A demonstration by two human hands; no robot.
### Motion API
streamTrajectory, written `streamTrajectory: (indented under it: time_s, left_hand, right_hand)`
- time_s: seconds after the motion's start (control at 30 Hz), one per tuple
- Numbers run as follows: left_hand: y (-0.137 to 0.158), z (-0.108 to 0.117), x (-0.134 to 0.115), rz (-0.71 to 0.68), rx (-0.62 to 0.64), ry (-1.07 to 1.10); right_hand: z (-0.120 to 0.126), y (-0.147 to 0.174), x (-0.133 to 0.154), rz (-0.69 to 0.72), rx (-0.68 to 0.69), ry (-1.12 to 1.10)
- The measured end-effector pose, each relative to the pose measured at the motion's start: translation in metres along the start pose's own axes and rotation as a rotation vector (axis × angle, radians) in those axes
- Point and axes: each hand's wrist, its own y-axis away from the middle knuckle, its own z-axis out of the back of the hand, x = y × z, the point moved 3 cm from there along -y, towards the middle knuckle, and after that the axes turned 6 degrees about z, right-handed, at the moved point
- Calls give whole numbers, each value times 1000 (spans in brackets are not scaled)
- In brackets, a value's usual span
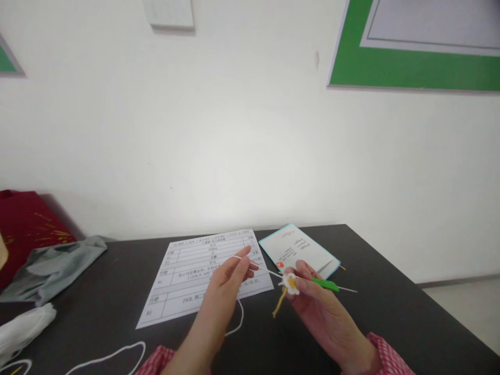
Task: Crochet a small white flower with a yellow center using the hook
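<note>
Left hand (228, 278), six o'clock, pinches white yarn (266, 269); right hand (322, 304), five o'clock, grips flower (290, 284), green-handled tool (326, 284). Seemingly tensioning; next likely wants even pull.

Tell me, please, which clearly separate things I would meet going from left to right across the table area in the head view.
Gray cloth → printed sheet → white-and-yellow flower → green-handled tool.

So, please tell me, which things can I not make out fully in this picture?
All in the head view:
Printed sheet: some text hidden by the left hand.
Small card: print too small and blurred.
Green handle: one end hidden by the right hand.
White yarn bundle: cut off by the left edge.
</note>
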Motion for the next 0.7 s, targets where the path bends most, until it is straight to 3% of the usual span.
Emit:
streamTrajectory:
  time_s: [0.1,0.3,0.47,0.7]
  left_hand:
    - [-4,4,-2,79,61,25]
    - [11,-22,12,196,330,212]
    - [12,-26,22,168,236,241]
    - [18,-27,20,215,281,198]
  right_hand:
    - [-1,2,3,19,26,39]
    - [1,3,-2,80,53,155]
    - [2,3,-3,102,75,221]
    - [4,4,-4,180,102,246]
